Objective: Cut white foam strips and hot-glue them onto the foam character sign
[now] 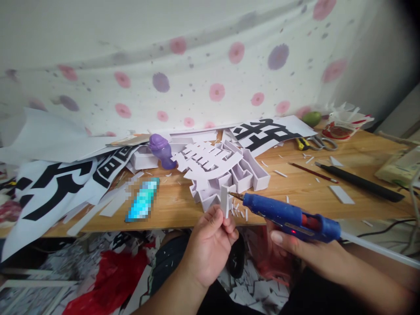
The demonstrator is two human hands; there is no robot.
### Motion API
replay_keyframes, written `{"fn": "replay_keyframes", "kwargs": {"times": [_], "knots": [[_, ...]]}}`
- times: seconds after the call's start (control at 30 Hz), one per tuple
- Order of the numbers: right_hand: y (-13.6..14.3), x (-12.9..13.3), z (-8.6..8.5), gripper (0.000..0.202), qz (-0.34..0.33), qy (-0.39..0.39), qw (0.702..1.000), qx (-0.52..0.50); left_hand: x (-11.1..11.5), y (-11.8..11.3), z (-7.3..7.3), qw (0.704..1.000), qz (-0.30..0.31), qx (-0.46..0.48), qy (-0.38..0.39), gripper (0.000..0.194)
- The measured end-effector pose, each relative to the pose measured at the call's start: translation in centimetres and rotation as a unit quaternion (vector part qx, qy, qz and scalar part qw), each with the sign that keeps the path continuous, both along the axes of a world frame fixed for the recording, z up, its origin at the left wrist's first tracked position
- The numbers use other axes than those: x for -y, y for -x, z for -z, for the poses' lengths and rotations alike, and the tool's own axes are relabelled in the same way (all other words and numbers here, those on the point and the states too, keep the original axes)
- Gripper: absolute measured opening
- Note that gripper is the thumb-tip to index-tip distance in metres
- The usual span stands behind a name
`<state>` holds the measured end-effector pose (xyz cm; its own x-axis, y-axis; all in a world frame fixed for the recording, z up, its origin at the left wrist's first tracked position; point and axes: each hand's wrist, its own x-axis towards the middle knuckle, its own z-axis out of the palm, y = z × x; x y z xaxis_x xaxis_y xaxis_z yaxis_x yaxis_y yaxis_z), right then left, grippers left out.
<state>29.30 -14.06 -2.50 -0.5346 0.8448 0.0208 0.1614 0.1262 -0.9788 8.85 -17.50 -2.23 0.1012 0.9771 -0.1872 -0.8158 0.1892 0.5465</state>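
Observation:
Between the thumb and fingers of my left hand (211,240) a small white foam board strip (224,199) stands upright. My right hand (303,249) is wrapped round a blue hot glue gun (288,216), with a long glue stick (377,247) coming out of its back end. The gun's metal nozzle points left, at or very near the strip's upper edge; whether they touch I cannot tell. Just beyond both hands lies a cut-out white character (210,164) on top of hollow white box-like letter parts (244,175).
A purple bottle (162,151) and a blurred bright phone-like rectangle (142,200) are left of the letters. At right lie a black rod (361,181), a brown pencil-like stick (311,172), scissors (323,143) and a white-and-red tub (344,124). Printed character sheets (62,179) overhang the table's left edge.

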Motion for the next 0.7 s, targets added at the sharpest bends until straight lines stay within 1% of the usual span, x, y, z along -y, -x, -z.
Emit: {"fn": "replay_keyframes", "kwargs": {"times": [0.07,0.13,0.23,0.33,0.43,0.6,0.7], "knots": [[0.07,0.03,-0.15,0.029,0.001,-0.008,1.000,-0.001,0.05,-0.02,0.02,1.000,0.001,0.004,0.001,0.015],[0.12,0.06,-0.18,0.028,-0.003,0.000,1.000,-0.004,0.09,-0.06,0.03,1.000,0.003,0.006,-0.001,0.014],[0.14,0.10,-0.12,0.027,0.014,0.008,1.000,-0.010,0.12,-0.16,0.01,1.000,0.000,0.002,-0.001,0.014],[0.10,0.15,-0.14,0.026,0.025,-0.009,1.000,-0.006,0.13,-0.28,-0.01,1.000,-0.001,-0.001,0.003,0.014],[0.03,0.19,-0.26,0.027,0.013,-0.029,0.999,0.003,0.17,-0.33,-0.03,1.000,-0.003,-0.002,0.004,0.013],[0.06,0.25,-0.52,0.028,0.026,-0.054,0.998,0.014,0.19,-0.29,-0.04,1.000,-0.005,0.007,0.010,0.012],[0.22,0.22,-0.76,0.027,0.005,-0.075,0.997,0.011,0.12,-0.27,-0.01,1.000,-0.005,0.013,0.015,0.012]]}}
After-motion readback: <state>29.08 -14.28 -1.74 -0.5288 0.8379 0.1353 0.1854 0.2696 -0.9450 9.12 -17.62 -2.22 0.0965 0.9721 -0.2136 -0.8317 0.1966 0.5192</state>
